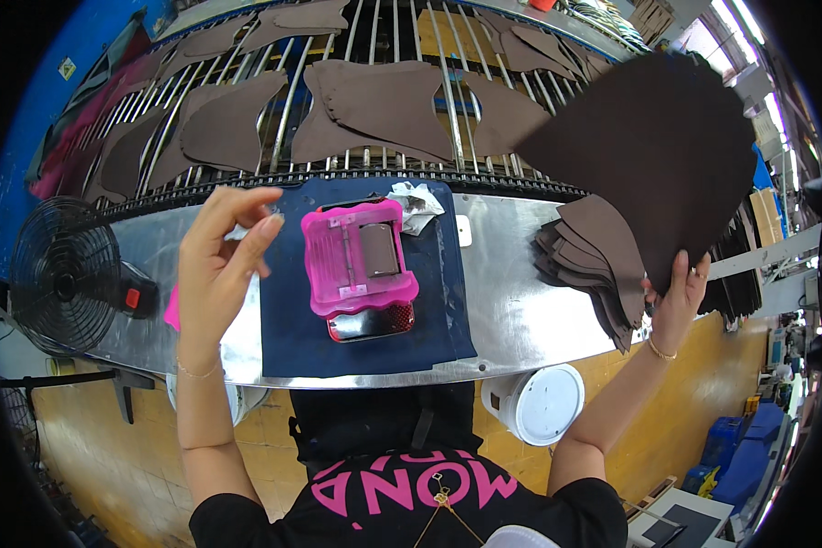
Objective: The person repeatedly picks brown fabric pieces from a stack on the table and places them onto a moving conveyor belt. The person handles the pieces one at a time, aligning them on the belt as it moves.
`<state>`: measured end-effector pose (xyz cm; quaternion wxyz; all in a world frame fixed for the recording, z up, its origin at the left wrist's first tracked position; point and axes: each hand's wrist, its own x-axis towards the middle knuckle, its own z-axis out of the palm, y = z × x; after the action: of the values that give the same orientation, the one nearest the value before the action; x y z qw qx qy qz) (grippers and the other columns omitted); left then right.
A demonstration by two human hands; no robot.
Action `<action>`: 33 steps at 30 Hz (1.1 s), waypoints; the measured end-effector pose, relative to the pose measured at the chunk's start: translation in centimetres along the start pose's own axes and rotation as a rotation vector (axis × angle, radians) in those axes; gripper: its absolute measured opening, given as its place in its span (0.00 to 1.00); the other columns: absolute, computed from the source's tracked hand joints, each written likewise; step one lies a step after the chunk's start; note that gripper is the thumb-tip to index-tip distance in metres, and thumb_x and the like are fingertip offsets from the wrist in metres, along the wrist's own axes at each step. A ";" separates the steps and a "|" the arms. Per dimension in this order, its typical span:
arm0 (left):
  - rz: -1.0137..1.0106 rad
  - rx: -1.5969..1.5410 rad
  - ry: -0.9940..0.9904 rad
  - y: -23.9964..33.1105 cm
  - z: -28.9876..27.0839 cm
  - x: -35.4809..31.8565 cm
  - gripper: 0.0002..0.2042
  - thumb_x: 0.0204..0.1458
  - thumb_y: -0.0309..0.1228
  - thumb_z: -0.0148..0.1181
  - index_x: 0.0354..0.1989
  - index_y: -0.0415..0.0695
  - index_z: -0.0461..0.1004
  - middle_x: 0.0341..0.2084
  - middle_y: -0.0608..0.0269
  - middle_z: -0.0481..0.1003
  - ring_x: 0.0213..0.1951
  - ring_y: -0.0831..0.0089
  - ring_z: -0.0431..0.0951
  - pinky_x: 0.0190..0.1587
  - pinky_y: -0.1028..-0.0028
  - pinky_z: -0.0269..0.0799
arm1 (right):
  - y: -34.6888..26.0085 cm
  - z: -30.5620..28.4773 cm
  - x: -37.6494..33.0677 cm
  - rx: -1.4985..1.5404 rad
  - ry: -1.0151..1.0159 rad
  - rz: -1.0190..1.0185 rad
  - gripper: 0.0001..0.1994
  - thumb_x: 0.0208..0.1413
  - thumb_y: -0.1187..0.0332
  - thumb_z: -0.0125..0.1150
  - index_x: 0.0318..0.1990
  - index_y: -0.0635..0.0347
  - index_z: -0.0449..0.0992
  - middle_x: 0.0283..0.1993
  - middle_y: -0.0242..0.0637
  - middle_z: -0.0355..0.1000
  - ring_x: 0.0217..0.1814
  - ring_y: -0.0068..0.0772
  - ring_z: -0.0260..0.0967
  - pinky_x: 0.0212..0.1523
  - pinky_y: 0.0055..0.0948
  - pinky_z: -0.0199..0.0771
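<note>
My right hand (678, 297) grips the lower edge of a large dark brown sheet piece (648, 146), which is tilted up at the right. Beside that hand is a fanned stack of brown cut pieces (603, 247) on the metal table. My left hand (224, 251) is raised over the table's left part, empty, with its fingers bent and apart. Between my hands, a pink wavy-edged plastic tray (329, 251) with a brown roller-like block (379, 249) sits on a dark blue mat (288, 338). A shiny red-rimmed object (372, 324) shows partly under the tray's near side.
Across the far side runs a rack of metal rods (283, 105) bearing several brown cut pieces (370, 105). A black fan (64, 274) stands at the left end of the metal table (511, 320). Crumpled white paper (416, 208) lies behind the tray. A white bucket (546, 406) stands below.
</note>
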<state>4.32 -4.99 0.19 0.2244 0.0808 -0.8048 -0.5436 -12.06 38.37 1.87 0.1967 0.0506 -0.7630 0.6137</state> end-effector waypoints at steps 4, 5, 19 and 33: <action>0.125 -0.162 0.010 0.6 2.1 1.4 0.23 0.50 0.28 0.64 0.56 0.39 0.68 0.50 0.59 0.65 0.45 0.76 0.73 0.39 0.81 0.73 | -3.9 7.8 -2.0 0.236 -0.210 -0.010 0.15 0.63 0.66 0.49 0.53 0.59 0.59 0.36 0.41 0.73 0.17 0.25 0.71 0.10 0.13 0.70; 0.084 -0.270 -0.001 1.0 2.2 1.5 0.24 0.50 0.28 0.64 0.56 0.38 0.67 0.52 0.58 0.65 0.44 0.75 0.74 0.40 0.81 0.73 | -4.4 9.6 -2.7 0.256 -0.303 -0.006 0.14 0.63 0.67 0.50 0.53 0.60 0.60 0.37 0.41 0.73 0.17 0.24 0.70 0.10 0.14 0.70; 0.026 0.187 0.398 3.8 -10.1 -2.4 0.10 0.53 0.30 0.62 0.39 0.37 0.76 0.16 0.68 0.72 0.16 0.86 0.67 0.17 0.87 0.58 | -0.6 23.3 -8.2 0.284 -0.820 -0.311 0.12 0.49 0.68 0.68 0.38 0.64 0.76 0.31 0.40 0.78 0.27 0.28 0.74 0.30 0.22 0.70; -0.181 0.251 0.007 -0.5 -5.1 -2.3 0.02 0.52 0.19 0.56 0.29 0.32 0.72 0.19 0.64 0.68 0.15 0.81 0.70 0.18 0.81 0.62 | 3.8 18.0 -6.3 -0.107 -0.716 -0.622 0.06 0.46 0.80 0.63 0.33 0.62 0.79 0.30 0.38 0.77 0.30 0.34 0.76 0.31 0.27 0.73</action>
<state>8.63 -8.62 0.68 0.1654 0.1821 -0.8550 -0.4566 -11.79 21.05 -6.94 0.0981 0.4745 -0.7621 0.4294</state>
